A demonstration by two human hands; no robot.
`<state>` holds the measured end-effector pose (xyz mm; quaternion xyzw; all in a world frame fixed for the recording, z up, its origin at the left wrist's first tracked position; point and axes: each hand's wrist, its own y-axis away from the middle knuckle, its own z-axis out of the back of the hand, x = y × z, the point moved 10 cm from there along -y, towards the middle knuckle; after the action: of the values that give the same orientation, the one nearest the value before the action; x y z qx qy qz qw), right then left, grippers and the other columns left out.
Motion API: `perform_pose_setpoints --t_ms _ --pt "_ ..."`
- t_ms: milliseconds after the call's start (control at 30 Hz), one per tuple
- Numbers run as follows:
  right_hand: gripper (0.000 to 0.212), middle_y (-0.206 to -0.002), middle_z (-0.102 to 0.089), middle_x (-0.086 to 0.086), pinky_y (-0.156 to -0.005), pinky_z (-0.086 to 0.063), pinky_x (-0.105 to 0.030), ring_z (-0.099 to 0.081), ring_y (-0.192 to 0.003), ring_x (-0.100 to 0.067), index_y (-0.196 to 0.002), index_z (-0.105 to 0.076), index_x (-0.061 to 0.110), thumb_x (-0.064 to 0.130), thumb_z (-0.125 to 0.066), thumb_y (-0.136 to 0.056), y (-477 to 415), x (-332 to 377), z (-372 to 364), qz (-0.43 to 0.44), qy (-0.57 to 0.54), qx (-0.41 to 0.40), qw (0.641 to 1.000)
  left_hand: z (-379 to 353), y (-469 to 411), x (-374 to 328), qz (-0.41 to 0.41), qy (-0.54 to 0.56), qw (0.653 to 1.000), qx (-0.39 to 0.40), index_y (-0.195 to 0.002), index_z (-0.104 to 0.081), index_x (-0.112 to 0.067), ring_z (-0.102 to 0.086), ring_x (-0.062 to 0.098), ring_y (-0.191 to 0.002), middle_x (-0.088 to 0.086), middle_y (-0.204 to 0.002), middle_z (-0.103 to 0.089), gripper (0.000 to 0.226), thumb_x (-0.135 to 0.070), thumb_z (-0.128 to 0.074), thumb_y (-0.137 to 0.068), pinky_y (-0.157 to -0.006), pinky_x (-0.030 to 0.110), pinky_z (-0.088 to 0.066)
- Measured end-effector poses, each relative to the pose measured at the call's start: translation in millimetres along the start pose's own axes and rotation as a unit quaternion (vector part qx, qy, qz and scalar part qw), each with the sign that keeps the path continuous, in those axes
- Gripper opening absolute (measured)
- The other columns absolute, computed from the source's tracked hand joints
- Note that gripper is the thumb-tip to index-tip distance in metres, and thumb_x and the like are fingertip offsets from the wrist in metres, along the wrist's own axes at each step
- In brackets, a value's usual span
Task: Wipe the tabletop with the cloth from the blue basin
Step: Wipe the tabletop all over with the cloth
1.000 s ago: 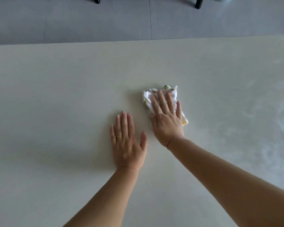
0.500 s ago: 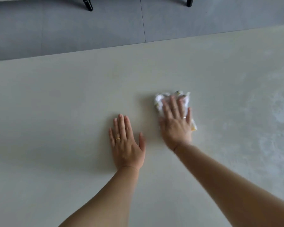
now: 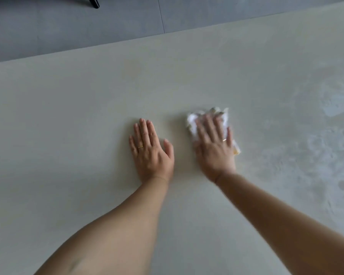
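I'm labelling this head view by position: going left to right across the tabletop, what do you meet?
First the left hand flat on the tabletop → the right hand pressing flat on the cloth → pale smeared patches.

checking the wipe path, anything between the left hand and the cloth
No: the head view shows only bare tabletop between the left hand and the cloth under the right hand.

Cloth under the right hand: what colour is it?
The cloth is white with small yellow-green marks; head view.
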<state>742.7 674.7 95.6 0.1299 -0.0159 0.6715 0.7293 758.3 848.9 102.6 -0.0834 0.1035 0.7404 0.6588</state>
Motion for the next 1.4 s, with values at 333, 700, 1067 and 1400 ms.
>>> perform_pose_setpoints --t_ms 333,700,1067,1400 --pt "0.056 -0.159 -0.009 0.006 -0.118 0.000 -0.040 0.001 -0.146 -0.015 -0.148 -0.008 0.034 0.044 -0.013 -0.093 17 -68 17 0.032 0.015 0.028 0.999 -3 -2 2 -0.001 -0.003 1.000 -0.004 -0.147 -0.029 -0.006 -0.018 0.027 -0.145 0.011 -0.157 -0.023 0.064 -0.029 -0.039 -0.088 -0.117 0.044 -0.011" --pt "0.058 -0.157 -0.018 0.004 -0.116 -0.017 -0.044 -0.010 -0.146 -0.021 -0.149 -0.022 0.031 0.039 -0.034 -0.093 128 -27 -12 0.247 0.075 0.053 0.965 -7 -2 2 -0.009 -0.020 1.000 -0.003 -0.149 -0.022 -0.007 -0.014 0.027 -0.146 0.011 -0.159 -0.017 0.062 -0.029 -0.035 -0.093 -0.117 0.043 -0.006" --pt "0.054 -0.158 -0.016 0.004 -0.115 -0.011 -0.048 -0.009 -0.146 -0.022 -0.148 -0.028 0.027 0.035 -0.038 -0.095 213 8 -28 0.128 -0.023 0.026 0.991 3 131 -25 -0.007 0.007 1.000 0.019 -0.149 -0.024 -0.005 -0.016 0.027 -0.146 0.012 -0.157 -0.020 0.063 -0.031 -0.029 -0.091 -0.118 0.043 -0.005" --pt "0.056 -0.158 -0.012 0.005 -0.117 0.002 -0.040 -0.003 -0.146 -0.020 -0.149 -0.015 0.031 0.041 -0.022 -0.094 192 -103 -5 -0.052 -0.039 0.012 0.998 -11 233 0 -0.021 -0.036 0.998 0.039 -0.145 -0.034 -0.002 -0.028 0.030 -0.142 0.014 -0.153 -0.030 0.062 -0.035 -0.033 -0.092 -0.115 0.046 -0.021"
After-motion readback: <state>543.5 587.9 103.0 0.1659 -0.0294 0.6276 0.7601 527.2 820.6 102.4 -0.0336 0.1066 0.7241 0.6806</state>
